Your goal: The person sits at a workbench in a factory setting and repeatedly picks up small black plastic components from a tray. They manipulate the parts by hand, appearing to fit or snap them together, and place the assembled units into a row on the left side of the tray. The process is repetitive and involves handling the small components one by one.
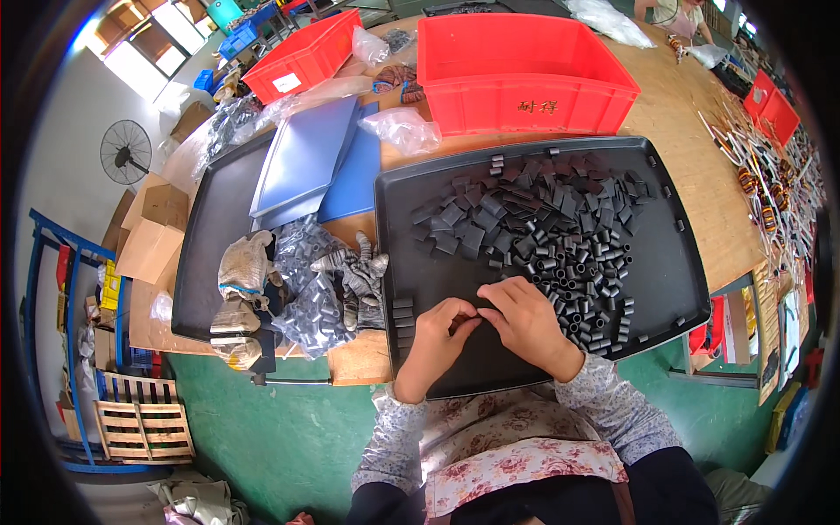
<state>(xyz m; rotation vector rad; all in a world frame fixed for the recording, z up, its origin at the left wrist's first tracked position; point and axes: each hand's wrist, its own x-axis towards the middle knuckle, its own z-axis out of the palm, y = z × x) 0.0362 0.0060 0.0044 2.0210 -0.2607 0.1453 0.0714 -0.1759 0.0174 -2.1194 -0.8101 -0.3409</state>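
Note:
Both of my hands are close together over the near part of a large black tray. My left hand is closed, thumb and forefinger pinched together. My right hand is also closed, its fingertips meeting the left ones. Whatever they pinch is too small or hidden to make out. Beyond them in the tray lie a heap of flat black pieces and many short black tubes, some standing on end. A short column of black pieces lines the tray's left edge, beside my left hand.
Behind the tray stands a large red bin, with a smaller red bin to its left. Blue folders, a bag of grey parts and worn gloves lie left. A person is at the far right.

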